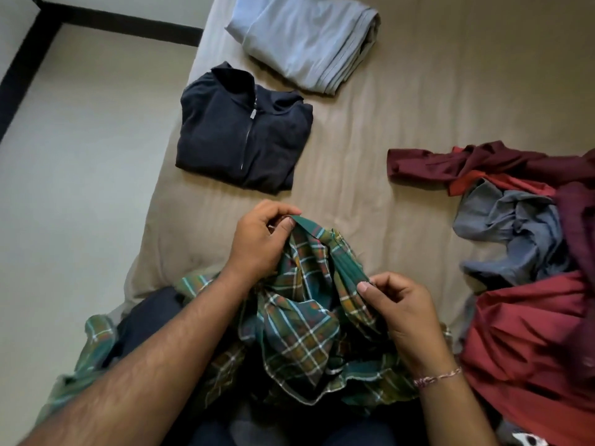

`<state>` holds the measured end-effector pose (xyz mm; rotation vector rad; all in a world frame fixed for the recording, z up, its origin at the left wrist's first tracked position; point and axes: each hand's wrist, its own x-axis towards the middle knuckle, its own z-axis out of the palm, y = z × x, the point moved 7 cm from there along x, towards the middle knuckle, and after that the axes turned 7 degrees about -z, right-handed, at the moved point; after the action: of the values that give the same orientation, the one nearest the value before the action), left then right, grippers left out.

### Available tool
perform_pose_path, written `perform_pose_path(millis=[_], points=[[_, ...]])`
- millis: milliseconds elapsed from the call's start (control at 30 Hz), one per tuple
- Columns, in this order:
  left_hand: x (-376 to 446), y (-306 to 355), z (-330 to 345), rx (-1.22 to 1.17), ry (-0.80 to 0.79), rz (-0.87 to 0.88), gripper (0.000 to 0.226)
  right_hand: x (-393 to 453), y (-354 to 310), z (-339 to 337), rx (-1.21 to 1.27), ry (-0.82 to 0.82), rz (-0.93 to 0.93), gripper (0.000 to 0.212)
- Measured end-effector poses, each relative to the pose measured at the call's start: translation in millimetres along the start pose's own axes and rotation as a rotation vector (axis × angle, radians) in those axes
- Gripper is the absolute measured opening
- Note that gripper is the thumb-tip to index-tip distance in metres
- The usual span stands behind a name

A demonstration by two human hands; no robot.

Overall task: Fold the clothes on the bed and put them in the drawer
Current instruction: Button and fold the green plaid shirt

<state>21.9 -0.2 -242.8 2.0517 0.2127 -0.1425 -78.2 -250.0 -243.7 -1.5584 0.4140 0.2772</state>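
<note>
- Item in hand: a green plaid cloth (pixel 299 320), bunched and unfolded, lying at the near edge of the bed (pixel 370 130) and over the person's lap.
- Left hand (pixel 257 243): fingers pinch a plain green border of the plaid cloth at its far end, thumb on top; the border is lifted a little off the bed.
- Right hand (pixel 402 304): fingers pinch the same green border nearer the person, on the right side of the plaid cloth. Both hands are grasping; neither is released.
- Finished work: a dark zip jacket (pixel 241 130) lies folded beyond the plaid cloth, apart from it; a pale blue folded garment (pixel 306 40) lies beyond the jacket.
- Outstanding work: a loose heap of maroon and red clothes (pixel 531 284) with a grey garment (pixel 512 233) lies to the right of the plaid cloth, unfolded.
- The drawer is not in view.
- Judgement on stage: early to middle; two items folded, one in hand, several waiting, none stowed so far as can be seen.
- Recommended handling: run both pinches apart along the border until each reaches a corner, then lift and shake so the bunched middle drops free.
- Lay it flat on the bare sheet between the jacket and the heap, and match edges before creasing.
- Risk: thin cloth twists easily; a hidden twist will spoil the fold.
</note>
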Motion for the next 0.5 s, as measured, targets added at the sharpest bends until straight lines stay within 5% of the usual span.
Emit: perform_pose_path(millis=[233,500], points=[[-26,26,-44,-0.375,0.058,0.173,0.018,-35,-49,24,-0.167,-0.082,-0.293,0.009],[-46,70,-109,0.146,0.212,0.781,0.016,-96,-75,44,-0.204,0.17,-0.603,0.011]])
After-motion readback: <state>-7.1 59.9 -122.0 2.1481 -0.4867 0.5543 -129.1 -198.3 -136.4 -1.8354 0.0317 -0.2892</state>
